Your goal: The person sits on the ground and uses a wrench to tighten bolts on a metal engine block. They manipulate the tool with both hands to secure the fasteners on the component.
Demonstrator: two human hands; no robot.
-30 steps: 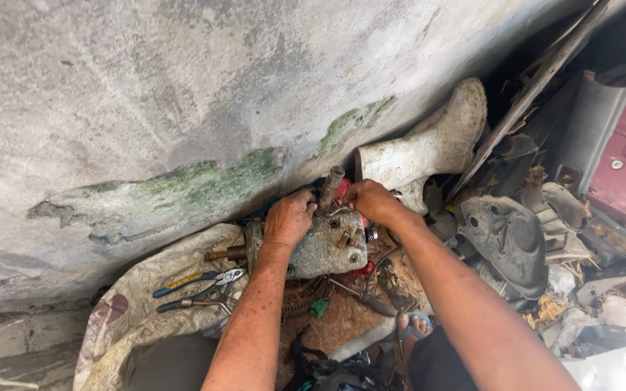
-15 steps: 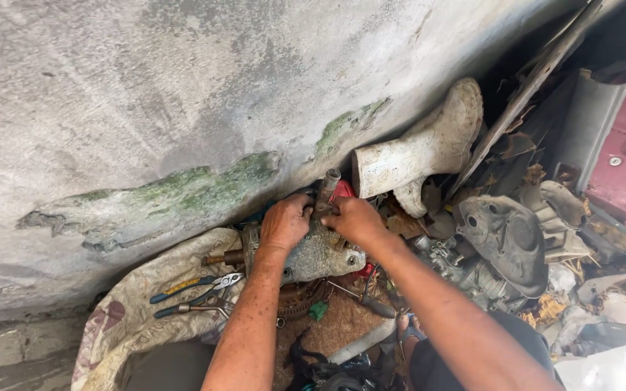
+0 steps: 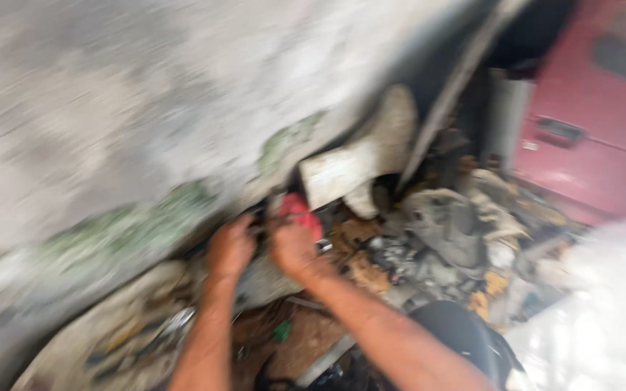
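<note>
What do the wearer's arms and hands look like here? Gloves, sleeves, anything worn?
Both arms are bare from the frame edge up: no sleeves show. The left hand and right hand look ungloved. No watch, band or ring can be made out, though heavy motion blur hides fine detail.

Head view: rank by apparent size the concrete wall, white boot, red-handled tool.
1. Concrete wall, fills the upper left.
2. White boot, lying by the wall's base.
3. Red-handled tool, small, blurred, partly hidden by the right hand.
</note>
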